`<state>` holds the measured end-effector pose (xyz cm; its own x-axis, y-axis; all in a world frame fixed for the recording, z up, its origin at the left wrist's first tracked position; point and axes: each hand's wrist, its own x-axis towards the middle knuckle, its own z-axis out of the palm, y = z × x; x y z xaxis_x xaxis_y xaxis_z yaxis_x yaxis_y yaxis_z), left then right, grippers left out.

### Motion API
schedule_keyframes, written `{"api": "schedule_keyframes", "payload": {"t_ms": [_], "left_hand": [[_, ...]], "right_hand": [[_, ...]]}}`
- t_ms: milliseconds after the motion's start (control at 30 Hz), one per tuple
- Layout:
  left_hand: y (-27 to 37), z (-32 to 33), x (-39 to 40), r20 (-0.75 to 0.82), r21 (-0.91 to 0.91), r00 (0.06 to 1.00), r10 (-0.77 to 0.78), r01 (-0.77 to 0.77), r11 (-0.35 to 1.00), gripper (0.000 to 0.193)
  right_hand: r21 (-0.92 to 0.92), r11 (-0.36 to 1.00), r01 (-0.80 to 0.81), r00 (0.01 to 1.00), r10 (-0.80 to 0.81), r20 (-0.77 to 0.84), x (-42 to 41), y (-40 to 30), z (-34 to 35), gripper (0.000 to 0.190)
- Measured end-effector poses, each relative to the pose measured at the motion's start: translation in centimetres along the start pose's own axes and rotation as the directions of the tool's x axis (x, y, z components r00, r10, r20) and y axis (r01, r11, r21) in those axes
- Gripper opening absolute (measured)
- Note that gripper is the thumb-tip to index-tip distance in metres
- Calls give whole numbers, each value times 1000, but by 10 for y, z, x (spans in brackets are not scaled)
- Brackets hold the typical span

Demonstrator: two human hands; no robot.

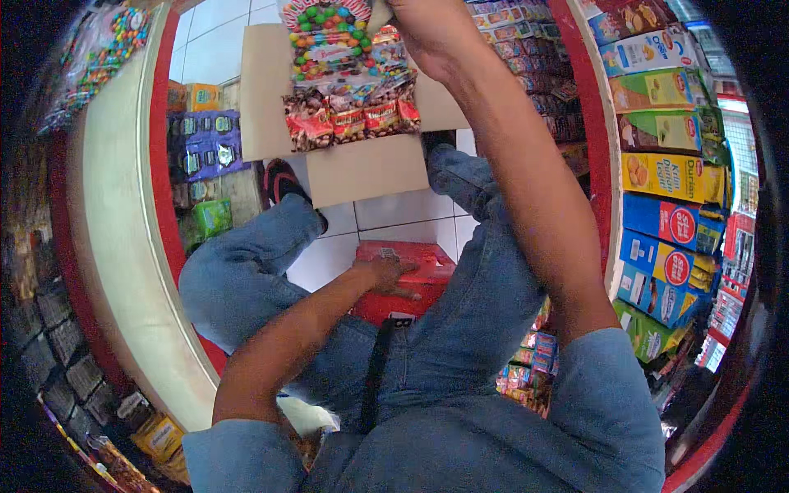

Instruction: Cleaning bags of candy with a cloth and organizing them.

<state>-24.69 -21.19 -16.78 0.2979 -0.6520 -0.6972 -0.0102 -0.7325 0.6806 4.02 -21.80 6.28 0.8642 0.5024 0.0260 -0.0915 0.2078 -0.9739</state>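
Between the thighs, my left hand (391,277) rests with spread fingers on top of a red box (431,254). My right arm reaches up to the top edge of the picture, where my right hand (425,37) is partly cut off; its fingers are hidden, so its hold cannot be told. Just left of it are clear plastic packs of colourful round candies (327,43). Below these, red and brown snack packets (363,117) lie in an open cardboard box (367,169) with its flaps folded out.
Shelves edged in red flank both sides. Boxed biscuits (672,175) line the right shelf, and hanging sachets (530,55) fill the rack beside it. Purple packs (206,145) and a green pack (212,217) stand at left. White floor tiles (400,215) show between the feet.
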Motion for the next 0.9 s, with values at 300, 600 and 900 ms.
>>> {"api": "schedule_keyframes", "payload": {"t_ms": [300,600,900], "left_hand": [[-8,57,21,-141,32,990,12,-8,999,96],[2,-45,-82,-698,46,697,168,-190,981,39],[13,-123,-239,-824,-489,484,-293,-870,-64,74]], "right_hand": [[-84,995,-55,992,45,-114,-41,0,8,34],[58,998,-9,993,2,116,-45,12,3,51],[168,963,-209,958,168,230,-57,34,52,44]]}}
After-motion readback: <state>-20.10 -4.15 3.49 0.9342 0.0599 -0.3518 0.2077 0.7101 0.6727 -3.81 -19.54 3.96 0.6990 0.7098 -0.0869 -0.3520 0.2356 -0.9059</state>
